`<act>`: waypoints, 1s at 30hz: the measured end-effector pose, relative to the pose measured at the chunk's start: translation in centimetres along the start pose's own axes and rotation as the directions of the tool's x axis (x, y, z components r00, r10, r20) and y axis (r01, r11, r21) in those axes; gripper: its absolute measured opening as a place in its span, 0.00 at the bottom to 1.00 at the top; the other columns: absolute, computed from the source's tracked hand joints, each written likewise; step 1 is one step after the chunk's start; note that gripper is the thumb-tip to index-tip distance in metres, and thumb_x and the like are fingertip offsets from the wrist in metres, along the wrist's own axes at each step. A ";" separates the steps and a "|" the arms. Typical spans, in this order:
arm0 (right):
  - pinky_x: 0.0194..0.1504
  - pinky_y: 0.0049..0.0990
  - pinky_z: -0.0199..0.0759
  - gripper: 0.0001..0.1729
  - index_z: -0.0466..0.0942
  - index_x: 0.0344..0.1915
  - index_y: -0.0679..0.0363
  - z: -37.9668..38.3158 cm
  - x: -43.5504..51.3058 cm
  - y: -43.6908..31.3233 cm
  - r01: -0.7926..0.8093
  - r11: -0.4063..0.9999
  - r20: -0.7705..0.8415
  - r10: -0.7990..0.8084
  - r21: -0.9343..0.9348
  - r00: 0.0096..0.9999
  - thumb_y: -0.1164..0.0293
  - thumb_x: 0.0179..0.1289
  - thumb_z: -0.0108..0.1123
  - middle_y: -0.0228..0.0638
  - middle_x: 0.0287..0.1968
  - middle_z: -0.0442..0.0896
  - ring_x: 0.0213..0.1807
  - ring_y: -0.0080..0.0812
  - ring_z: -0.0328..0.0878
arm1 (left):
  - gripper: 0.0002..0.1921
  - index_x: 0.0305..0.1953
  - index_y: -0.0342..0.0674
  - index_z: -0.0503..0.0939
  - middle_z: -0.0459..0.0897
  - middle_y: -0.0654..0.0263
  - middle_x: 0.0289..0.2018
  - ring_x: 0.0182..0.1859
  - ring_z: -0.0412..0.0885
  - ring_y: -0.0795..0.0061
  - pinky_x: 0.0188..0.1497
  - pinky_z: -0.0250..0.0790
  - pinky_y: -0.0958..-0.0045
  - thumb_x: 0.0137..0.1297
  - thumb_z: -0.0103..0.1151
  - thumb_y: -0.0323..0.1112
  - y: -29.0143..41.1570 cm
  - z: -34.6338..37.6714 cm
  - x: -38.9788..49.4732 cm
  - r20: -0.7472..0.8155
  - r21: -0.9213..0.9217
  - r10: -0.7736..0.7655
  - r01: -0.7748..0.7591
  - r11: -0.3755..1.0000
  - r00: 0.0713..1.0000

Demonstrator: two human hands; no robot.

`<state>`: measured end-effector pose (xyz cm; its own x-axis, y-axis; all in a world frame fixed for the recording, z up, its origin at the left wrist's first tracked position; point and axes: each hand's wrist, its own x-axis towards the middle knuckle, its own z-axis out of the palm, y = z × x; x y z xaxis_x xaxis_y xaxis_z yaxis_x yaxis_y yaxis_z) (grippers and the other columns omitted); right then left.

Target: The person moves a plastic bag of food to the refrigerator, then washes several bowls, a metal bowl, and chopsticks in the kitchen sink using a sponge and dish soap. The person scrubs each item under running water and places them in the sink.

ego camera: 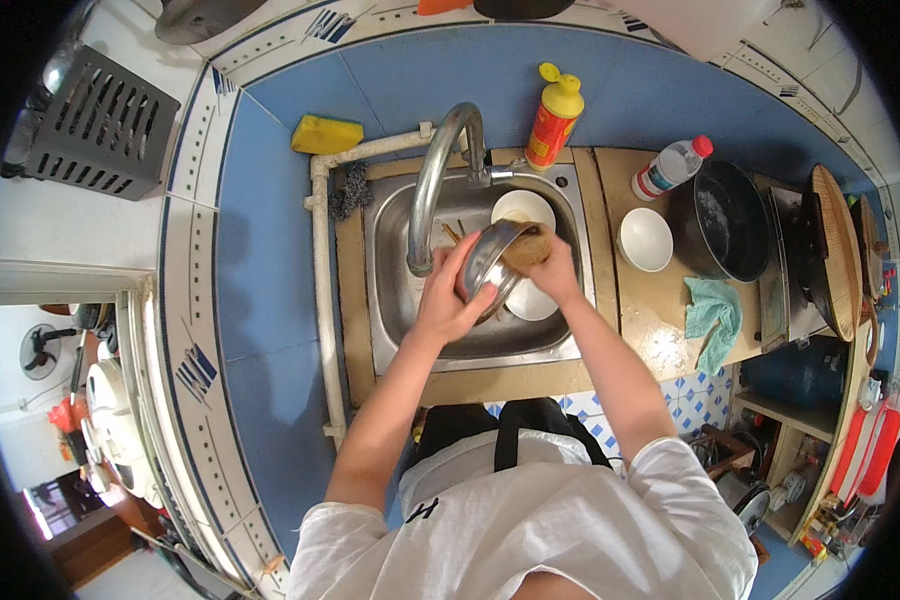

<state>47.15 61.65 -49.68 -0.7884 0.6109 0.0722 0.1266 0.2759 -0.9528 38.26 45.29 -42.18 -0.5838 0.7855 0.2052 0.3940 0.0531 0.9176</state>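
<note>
Above the stainless steel sink (390,330), my left hand (450,300) grips a tilted metal bowl (487,259) by its side. My right hand (557,271) holds a brown scrubbing pad (526,251) against the bowl's rim and inside. One white bowl (521,204) lies in the sink behind the metal bowl. Another white bowl (532,301) sits below my hands, partly covered by them. Ends of wooden chopsticks (451,233) show beside the metal bowl. The curved metal faucet (427,195) reaches over the sink, left of the bowl.
A yellow-capped detergent bottle (556,120) stands behind the sink. Right of it are a plastic bottle (667,169), a white bowl (646,239), a black pot (722,221) and a green cloth (712,319). A yellow sponge (328,134) and steel wool (351,191) sit by the white pipe (322,285).
</note>
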 end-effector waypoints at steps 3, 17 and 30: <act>0.41 0.23 0.68 0.25 0.70 0.42 0.67 -1.7 0.6 0.1 -0.148 0.989 -0.092 0.146 -0.019 0.985 0.80 0.38 0.65 0.36 0.36 0.78 0.38 0.24 0.75 | 0.30 0.55 0.40 0.63 0.65 0.60 0.37 0.32 0.65 0.71 0.36 0.60 0.77 0.50 0.59 0.37 -1.0 1.2 2.3 0.038 0.022 0.036 -0.037 0.999 0.999; 0.45 0.27 0.67 0.25 0.71 0.41 0.64 -4.0 -3.1 1.5 -0.297 0.877 -0.279 0.414 0.378 0.867 0.86 0.37 0.60 0.39 0.40 0.75 0.44 0.36 0.73 | 0.24 0.50 0.39 0.64 0.76 0.50 0.33 0.36 0.76 0.52 0.36 0.69 0.67 0.47 0.48 0.19 -4.4 8.3 0.7 -0.159 0.070 -0.075 0.087 0.994 0.984; 0.39 0.29 0.69 0.22 0.71 0.40 0.63 -2.4 -2.4 -1.1 -0.170 0.984 -0.482 0.171 0.047 0.859 0.81 0.39 0.61 0.36 0.39 0.76 0.40 0.37 0.74 | 0.21 0.51 0.41 0.64 0.75 0.53 0.40 0.34 0.76 0.52 0.35 0.70 0.62 0.52 0.44 0.23 -0.9 4.4 2.8 -0.146 0.350 -0.128 0.172 0.921 0.981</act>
<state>50.38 61.68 -48.13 -0.3660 0.9297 0.0409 0.2305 0.1332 -0.9639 39.35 50.14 -43.95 -0.7267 0.6739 0.1331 0.5103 0.3999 0.7614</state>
